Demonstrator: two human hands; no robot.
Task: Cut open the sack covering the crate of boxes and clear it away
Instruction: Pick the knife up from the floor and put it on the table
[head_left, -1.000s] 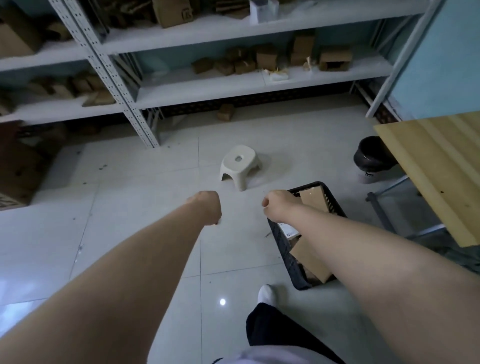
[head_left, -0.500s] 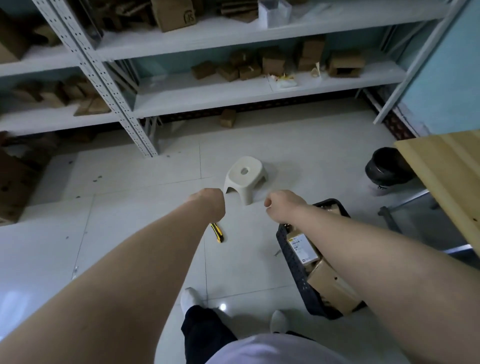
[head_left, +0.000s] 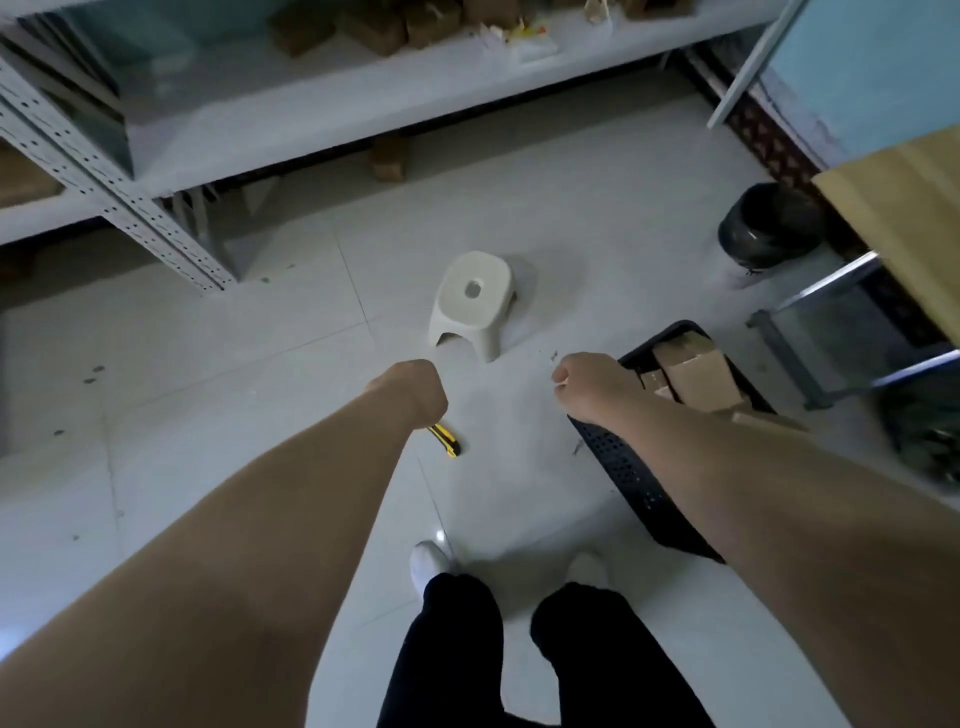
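place: storeroom | evidence: metal shelving (head_left: 119, 192) holding cardboard boxes (head_left: 384, 31), tiled floor (head_left: 218, 395)

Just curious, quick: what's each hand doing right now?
Left hand: gripping a yellow-and-black utility knife.
Right hand: closed fist, nothing visible in it.

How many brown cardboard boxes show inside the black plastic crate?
3: large box centrally, small box left of it, flat box against the right forearm; more may be hidden.

A cream stool (head_left: 470, 304) stands on the pale tiled floor (head_left: 234, 374) before the metal shelving (head_left: 311, 119). A black bin (head_left: 769, 228) sits beside the wooden worktop (head_left: 909, 208).
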